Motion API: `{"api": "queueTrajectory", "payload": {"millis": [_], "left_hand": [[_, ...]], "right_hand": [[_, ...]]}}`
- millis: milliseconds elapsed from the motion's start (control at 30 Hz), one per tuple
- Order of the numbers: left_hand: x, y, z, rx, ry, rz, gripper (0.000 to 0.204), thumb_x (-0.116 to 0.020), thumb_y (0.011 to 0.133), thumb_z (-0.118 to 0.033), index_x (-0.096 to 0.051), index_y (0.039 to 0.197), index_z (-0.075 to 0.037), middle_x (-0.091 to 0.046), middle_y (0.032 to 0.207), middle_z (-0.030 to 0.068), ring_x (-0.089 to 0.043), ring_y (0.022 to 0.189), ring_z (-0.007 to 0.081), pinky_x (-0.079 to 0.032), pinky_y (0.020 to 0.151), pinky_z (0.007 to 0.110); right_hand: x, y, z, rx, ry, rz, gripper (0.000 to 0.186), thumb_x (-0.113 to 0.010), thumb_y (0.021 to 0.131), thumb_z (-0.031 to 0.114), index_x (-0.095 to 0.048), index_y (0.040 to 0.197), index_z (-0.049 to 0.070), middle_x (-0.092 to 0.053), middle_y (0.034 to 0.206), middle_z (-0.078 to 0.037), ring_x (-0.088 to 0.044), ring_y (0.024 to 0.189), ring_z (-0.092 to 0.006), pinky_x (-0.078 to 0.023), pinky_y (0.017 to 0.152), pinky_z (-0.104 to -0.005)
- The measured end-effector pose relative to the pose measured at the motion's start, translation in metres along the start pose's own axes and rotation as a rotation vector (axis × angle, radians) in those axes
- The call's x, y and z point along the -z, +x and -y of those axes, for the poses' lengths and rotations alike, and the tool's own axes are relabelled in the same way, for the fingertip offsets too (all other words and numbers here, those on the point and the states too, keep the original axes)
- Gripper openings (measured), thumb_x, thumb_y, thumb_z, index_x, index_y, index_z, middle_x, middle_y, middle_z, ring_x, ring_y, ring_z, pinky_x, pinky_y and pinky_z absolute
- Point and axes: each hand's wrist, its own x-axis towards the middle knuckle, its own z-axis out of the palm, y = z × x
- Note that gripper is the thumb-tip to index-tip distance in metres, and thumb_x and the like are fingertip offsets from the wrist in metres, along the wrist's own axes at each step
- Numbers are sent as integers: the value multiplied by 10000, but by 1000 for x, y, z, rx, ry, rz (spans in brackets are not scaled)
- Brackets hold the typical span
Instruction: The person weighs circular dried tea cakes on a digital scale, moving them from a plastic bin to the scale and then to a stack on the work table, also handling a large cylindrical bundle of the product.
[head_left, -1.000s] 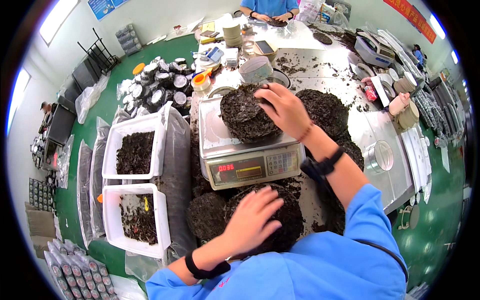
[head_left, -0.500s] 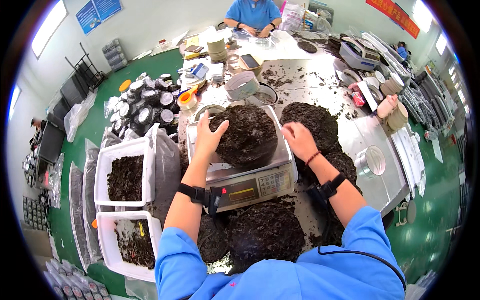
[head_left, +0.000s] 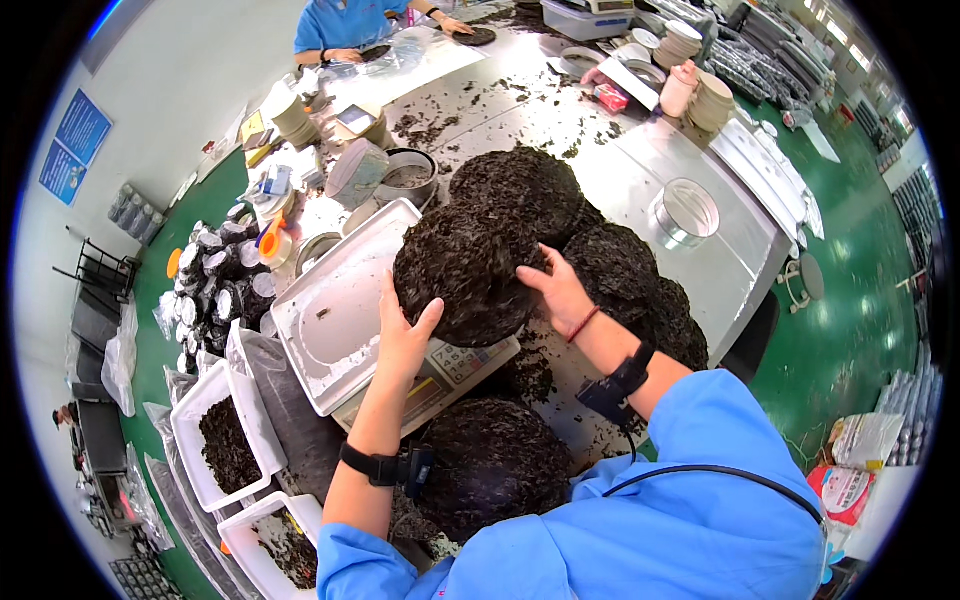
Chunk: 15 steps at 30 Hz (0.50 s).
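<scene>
My left hand and my right hand grip a thick, dark round cake of pressed leaf from either side, above the right part of a weighing scale. The scale's pale metal tray shows bare to the left of the cake, with the keypad just beneath it. More dark cakes are stacked behind and to the right, and another lies in front of the scale, between my forearms.
At left are two white tubs with loose leaf, and wrapped pucks. A metal ring sits at right. Across the table a co-worker handles dark discs, near cup stacks and a plastic bin.
My hands have closed round the cake and shifted it rightward off most of the tray, toward the other cakes. The view has swung to the right.
</scene>
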Motion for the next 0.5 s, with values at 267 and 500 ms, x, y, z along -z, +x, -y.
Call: {"api": "queueTrajectory", "payload": {"millis": [267, 500], "left_hand": [[59, -93, -78, -18, 383, 166, 698, -569, 922, -249, -252, 1522, -84, -316, 1537, 150, -282, 1434, 263, -211, 1147, 447], [59, -197, -62, 243, 497, 179, 876, -691, 795, -259, -235, 1518, -67, -320, 1526, 164, -289, 1422, 291, -204, 1138, 468]], "right_hand": [[153, -35, 111, 162, -53, -146, 501, -650, 855, 20, -468, 1321, 1, -609, 1178, -115, -614, 1031, -221, -519, 903, -384], [314, -148, 137, 170, 45, -415, 447, -620, 878, 28, -480, 1301, -8, -600, 1209, -108, -599, 1077, -245, -497, 940, -413]]}}
